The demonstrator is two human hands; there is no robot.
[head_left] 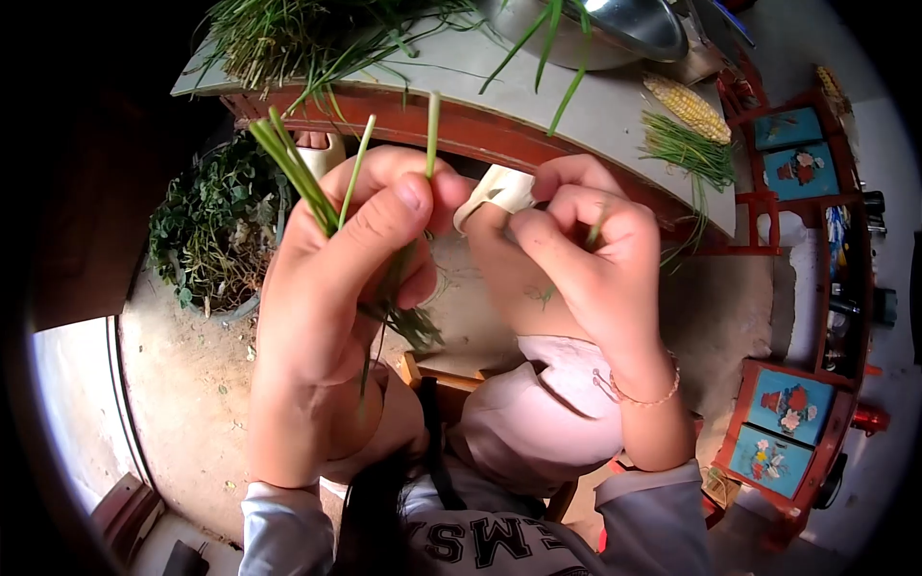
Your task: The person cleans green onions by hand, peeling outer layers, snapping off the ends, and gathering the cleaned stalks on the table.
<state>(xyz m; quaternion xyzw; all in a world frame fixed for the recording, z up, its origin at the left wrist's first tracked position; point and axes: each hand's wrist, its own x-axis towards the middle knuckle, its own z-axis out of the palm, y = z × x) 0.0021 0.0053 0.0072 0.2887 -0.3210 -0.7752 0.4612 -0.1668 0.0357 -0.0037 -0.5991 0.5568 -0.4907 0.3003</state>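
Observation:
A small bunch of green chives (300,178) is in my left hand (351,245), pale cut ends pointing up and leaves hanging below the palm. Between that thumb and forefinger, one chive stalk (432,134) stands upright, apart from the bunch. My right hand (610,254) is closed in a pinch to the right of it, with a thin greenish chive leaf (596,228) showing between the fingers. Most of that leaf is hidden by the fingers. The hands are apart, above my lap.
On the table (615,120) ahead lie a large chive heap (288,43), a metal bowl (634,34), a corn cob (687,108) and a smaller chive bundle (687,149). A container of leafy greens (216,226) stands on the floor at left. A painted cabinet (783,422) is at right.

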